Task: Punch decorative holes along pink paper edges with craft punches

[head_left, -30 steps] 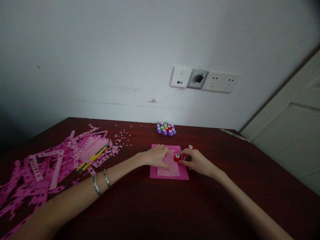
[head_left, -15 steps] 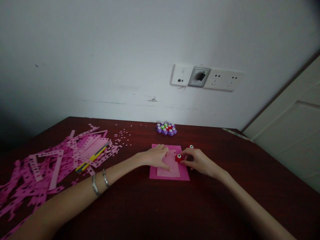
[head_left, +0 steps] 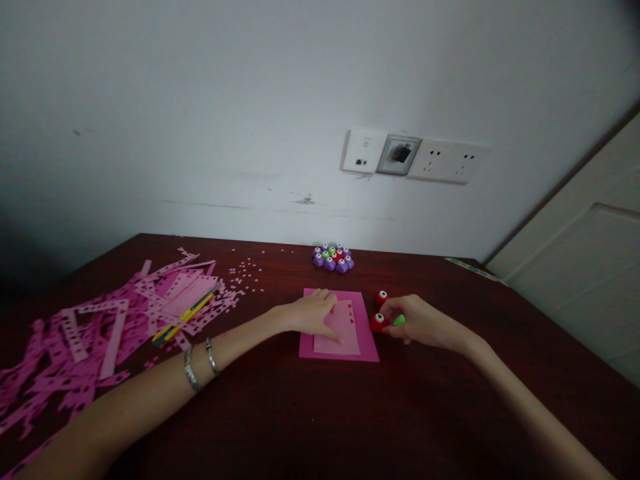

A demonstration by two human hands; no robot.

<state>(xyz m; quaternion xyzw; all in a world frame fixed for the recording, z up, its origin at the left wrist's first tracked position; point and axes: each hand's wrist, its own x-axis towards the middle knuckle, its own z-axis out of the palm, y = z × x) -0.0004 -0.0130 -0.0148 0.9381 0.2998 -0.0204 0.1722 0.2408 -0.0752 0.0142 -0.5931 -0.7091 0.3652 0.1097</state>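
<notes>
My left hand point(head_left: 315, 313) lies flat with spread fingers on a light pink sheet point(head_left: 336, 343), which rests on a larger, darker pink sheet point(head_left: 370, 353). Small heart-like holes run down the light sheet's upper right edge. Just right of the sheets, my right hand point(head_left: 413, 321) has its thumb and fingers closed around a red craft paper punch point(head_left: 379, 323) with a white eye-like top. Partly covered by that hand is a green punch point(head_left: 399, 320). Another red punch point(head_left: 381, 297) stands just behind the fingers.
A cluster of purple, green and red punches point(head_left: 333, 259) stands near the wall. At left lie punched pink paper strips point(head_left: 115, 333), a yellow cutter knife point(head_left: 187, 313) and scattered paper bits point(head_left: 240, 273). A flat strip point(head_left: 475, 268) lies at the far right edge.
My right hand has moved right with the red punch, off the light sheet's edge to beside the darker sheet. More holes show there. My left hand has stayed in place.
</notes>
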